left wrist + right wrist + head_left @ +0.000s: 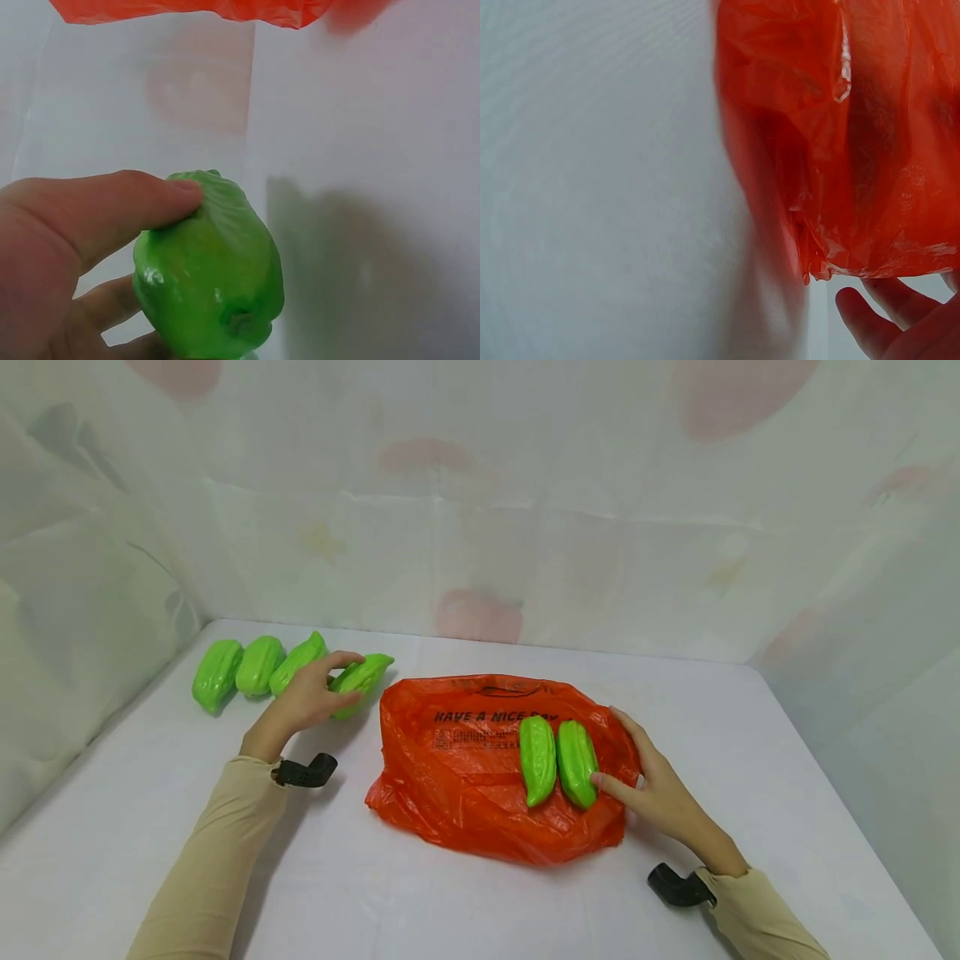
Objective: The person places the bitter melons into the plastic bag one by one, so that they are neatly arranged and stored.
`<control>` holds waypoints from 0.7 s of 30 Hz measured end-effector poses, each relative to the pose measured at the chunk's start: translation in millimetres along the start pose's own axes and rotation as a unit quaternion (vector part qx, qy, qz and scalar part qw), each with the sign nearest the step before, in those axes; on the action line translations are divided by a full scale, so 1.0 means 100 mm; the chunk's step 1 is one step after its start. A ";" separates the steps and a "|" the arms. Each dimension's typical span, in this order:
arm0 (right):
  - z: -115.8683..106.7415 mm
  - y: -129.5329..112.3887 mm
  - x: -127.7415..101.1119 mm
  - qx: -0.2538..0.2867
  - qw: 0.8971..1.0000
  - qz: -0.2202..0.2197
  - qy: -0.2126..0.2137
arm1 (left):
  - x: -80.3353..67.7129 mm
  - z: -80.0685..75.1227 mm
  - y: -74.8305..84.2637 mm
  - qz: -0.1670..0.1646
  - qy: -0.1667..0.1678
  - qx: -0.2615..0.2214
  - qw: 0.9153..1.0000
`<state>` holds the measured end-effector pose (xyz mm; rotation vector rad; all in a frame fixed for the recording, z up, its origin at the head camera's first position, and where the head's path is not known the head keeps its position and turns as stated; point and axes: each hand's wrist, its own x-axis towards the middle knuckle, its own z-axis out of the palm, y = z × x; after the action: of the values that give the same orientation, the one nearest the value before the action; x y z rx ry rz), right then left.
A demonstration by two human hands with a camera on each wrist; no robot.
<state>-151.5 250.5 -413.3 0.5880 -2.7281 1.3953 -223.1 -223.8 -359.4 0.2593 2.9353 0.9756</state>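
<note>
A gourd [360, 681] was gripped by the left hand [307, 697]. The right hand [652, 785] lay flat on the bag [457, 777]. A firm, level lift was judged best.

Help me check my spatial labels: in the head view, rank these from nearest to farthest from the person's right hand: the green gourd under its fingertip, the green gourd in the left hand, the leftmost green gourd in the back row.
From the right hand:
1. Gourd on the bag, touching the fingertip, right of its twin.
2. Held gourd, in the left hand, left of the orange bag.
3. Leftmost gourd, by the far-left wall.
</note>
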 end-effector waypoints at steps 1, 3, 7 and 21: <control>0.00 0.00 0.00 0.000 1.000 0.000 0.000 | 0.00 -0.01 0.01 0.002 0.003 -0.001 1.000; 0.00 0.00 0.00 0.000 1.000 -0.001 0.000 | 0.00 -0.02 0.03 0.007 0.010 -0.003 1.000; 0.00 0.01 0.00 0.003 1.000 -0.001 -0.001 | -0.01 -0.04 0.07 0.012 0.021 -0.008 1.000; 0.00 0.01 0.00 0.005 1.000 -0.003 -0.001 | -0.06 -0.09 0.28 0.022 0.037 -0.012 0.999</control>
<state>-151.9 251.2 -414.4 0.5994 -2.7206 1.4072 -213.5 -207.9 -335.2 0.2943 2.9943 1.0479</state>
